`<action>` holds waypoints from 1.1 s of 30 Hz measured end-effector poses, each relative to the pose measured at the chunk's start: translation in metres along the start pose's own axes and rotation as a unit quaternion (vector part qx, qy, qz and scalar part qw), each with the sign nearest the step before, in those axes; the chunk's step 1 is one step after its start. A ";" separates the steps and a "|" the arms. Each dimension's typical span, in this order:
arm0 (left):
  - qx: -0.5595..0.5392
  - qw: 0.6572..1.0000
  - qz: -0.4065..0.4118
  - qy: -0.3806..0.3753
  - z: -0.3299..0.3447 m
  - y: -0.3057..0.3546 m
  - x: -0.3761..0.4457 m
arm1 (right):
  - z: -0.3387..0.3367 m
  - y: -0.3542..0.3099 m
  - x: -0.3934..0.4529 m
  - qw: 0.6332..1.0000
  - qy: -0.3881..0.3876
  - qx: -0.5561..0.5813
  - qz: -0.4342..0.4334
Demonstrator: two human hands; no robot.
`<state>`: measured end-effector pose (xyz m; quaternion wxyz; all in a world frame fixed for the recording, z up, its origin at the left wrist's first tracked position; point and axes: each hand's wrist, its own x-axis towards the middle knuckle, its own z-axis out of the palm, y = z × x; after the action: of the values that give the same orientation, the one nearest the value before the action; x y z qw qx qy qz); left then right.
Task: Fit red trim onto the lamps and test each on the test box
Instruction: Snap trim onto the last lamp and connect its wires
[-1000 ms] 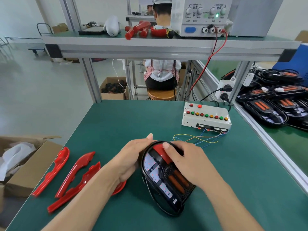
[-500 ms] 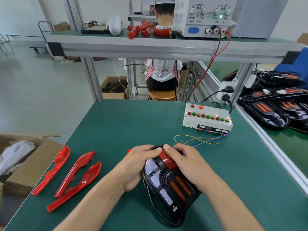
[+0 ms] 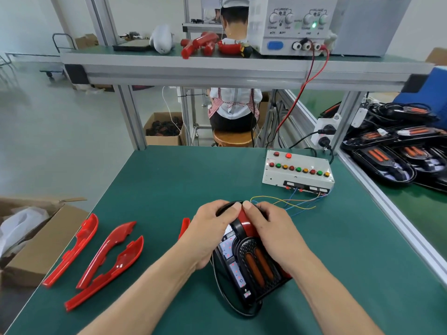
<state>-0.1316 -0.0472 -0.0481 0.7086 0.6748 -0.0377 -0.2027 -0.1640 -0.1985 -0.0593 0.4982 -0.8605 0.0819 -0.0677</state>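
A black lamp (image 3: 251,267) with orange strips lies on the green table (image 3: 157,184) in front of me. A red trim piece (image 3: 246,223) sits on its far end. My left hand (image 3: 210,233) grips the lamp's left side, thumb pressing near the trim's tip. My right hand (image 3: 273,230) grips the right side, thumb on the trim beside the other thumb. A red end of another trim (image 3: 185,226) shows left of my left hand. The white test box (image 3: 297,172) with coloured buttons stands behind, its thin coloured wires (image 3: 285,201) running toward the lamp.
Three loose red trims (image 3: 101,257) lie at the table's left. An open cardboard box (image 3: 31,240) sits off the left edge. Several black lamps (image 3: 396,151) are stacked on the right bench. A power supply (image 3: 295,25) stands on the overhead shelf. A person sits beyond the table.
Both hands have slid up the lamp toward its far end, and my thumbs now meet at the trim's tip. The lamp lies flatter than before.
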 end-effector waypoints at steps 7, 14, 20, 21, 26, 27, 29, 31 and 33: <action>-0.001 0.999 0.010 -0.050 -0.012 -0.002 -0.002 | -0.026 0.008 -0.007 0.987 -0.143 0.069 0.004; -0.024 0.998 -0.010 -0.059 -0.009 -0.007 0.003 | -0.020 0.012 -0.018 0.996 -0.057 -0.024 -0.066; 0.070 0.993 0.072 0.060 -0.018 -0.010 -0.004 | -0.016 0.026 -0.029 0.998 0.013 0.045 0.031; 0.110 0.984 0.100 0.101 -0.028 -0.009 -0.008 | -0.017 0.031 -0.033 0.996 0.019 0.063 0.059; 0.458 0.837 0.124 0.274 -0.105 -0.012 -0.046 | -0.012 0.040 -0.044 0.984 0.023 0.101 0.144; 0.517 0.801 0.098 0.284 -0.118 -0.015 -0.053 | -0.010 0.039 -0.044 0.980 0.021 0.117 0.160; 0.594 0.753 0.038 0.281 -0.138 -0.022 -0.066 | -0.005 0.036 -0.042 0.972 0.014 0.141 0.185; 0.635 0.727 -0.012 0.260 -0.145 -0.030 -0.074 | -0.001 0.032 -0.039 0.967 0.009 0.155 0.200; 0.654 0.714 -0.041 0.246 -0.145 -0.038 -0.076 | 0.003 0.030 -0.037 0.968 0.001 0.150 0.203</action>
<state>-0.1632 0.1144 -0.0810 0.0651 0.9968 0.0426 0.0173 -0.2015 -0.2028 -0.0880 0.6251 -0.7409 0.2443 0.0228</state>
